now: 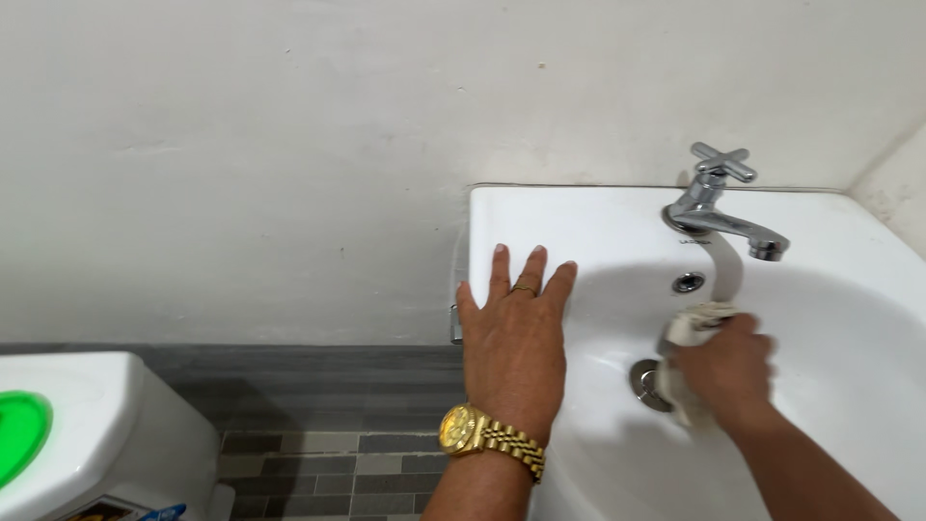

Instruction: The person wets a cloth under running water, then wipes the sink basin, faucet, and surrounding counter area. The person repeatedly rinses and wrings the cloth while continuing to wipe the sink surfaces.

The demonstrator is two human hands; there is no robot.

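My left hand (513, 338) lies flat, fingers spread, on the left rim of a white wash basin (579, 217); a gold watch sits on its wrist and a ring on one finger. Inside the bowl, my right hand (728, 371) is closed around a pale crumpled cloth (696, 320), held just right of the metal drain (644, 381). A chrome tap (721, 217) with a cross handle stands on the back ledge, and a stream of water falls from its spout onto the cloth. The overflow hole (688, 283) shows below the tap.
A white wall rises behind the basin and meets another wall at the far right. Grey tiles cover the lower wall and floor at the left. A white toilet tank (106, 434) with a green round object (21, 432) on top sits at the bottom left.
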